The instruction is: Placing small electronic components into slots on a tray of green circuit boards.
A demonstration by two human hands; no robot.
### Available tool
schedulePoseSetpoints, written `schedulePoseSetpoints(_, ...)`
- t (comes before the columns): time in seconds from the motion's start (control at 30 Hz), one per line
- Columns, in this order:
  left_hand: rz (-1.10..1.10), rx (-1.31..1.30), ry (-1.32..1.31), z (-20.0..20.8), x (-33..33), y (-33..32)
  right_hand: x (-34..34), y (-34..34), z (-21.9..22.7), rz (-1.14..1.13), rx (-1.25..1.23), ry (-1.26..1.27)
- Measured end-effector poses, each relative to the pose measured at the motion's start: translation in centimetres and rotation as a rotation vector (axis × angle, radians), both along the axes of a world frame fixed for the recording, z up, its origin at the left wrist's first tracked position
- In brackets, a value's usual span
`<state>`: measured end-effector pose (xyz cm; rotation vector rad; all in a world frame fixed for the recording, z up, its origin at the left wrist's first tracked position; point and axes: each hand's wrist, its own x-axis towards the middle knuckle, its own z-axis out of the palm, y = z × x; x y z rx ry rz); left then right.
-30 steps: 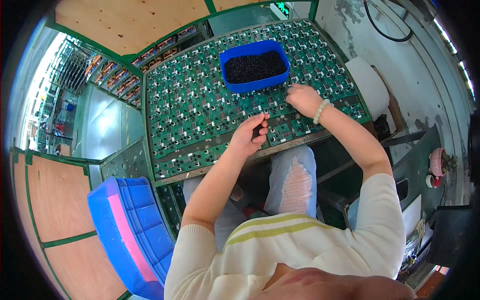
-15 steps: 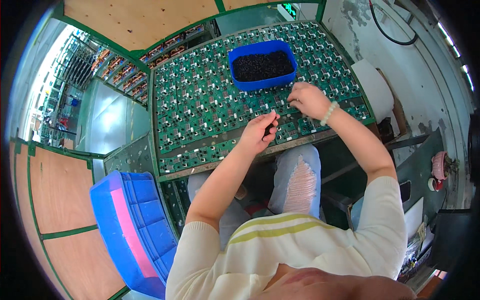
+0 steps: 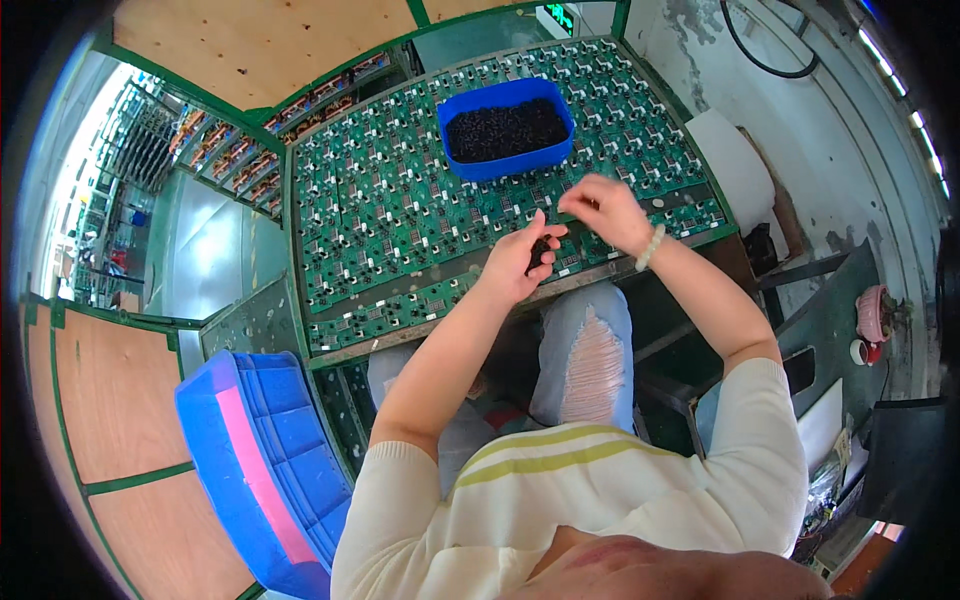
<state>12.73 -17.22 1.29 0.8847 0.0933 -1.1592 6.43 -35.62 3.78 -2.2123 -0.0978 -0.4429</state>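
My left hand (image 3: 514, 265) is held palm up over the near edge of the bench, its fingers half curled around a small heap of black parts (image 3: 539, 256). Its thumb is raised. To the right, my right hand (image 3: 608, 212) hovers above the boards with thumb and fingertips pinched together; whatever may be between them is too small to make out. Rows of green circuit boards (image 3: 385, 225) with white and black components cover the bench top. Among them, beyond my hands, stands a blue plastic bin (image 3: 507, 167) filled with the same kind of small black parts.
A green metal frame with wooden panels (image 3: 260, 50) borders the bench at the back. At my lower left stands a large blue crate (image 3: 300, 440) with a pink strip. On the right are a pink pot (image 3: 873, 312), a dark phone (image 3: 799, 370) and a whitish wall (image 3: 690, 60).
My left hand has loosened, its thumb lifting off the fingers, and lies closer to my right fingertips. The right hand stays pinched. The whole view has shifted slightly.
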Motion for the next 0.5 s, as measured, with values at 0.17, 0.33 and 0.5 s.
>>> schedulePoseSetpoints(0.17, -0.072, -0.104, 0.066, -0.6, 0.1, 0.5, 3.5, -2.1, -2.4, -0.114, -0.449, -0.005)
schedulePoseSetpoints(0.33, -0.058, -0.013, -0.083, 0.6, -0.5, 1.5, 4.5, -1.2, -3.5, -0.097, -0.642, 0.011)
schedulePoseSetpoints(0.5, -0.06, -0.033, -0.115, 0.8, -0.8, 2.1, 4.9, -0.9, -3.6, -0.121, -0.784, -0.017)
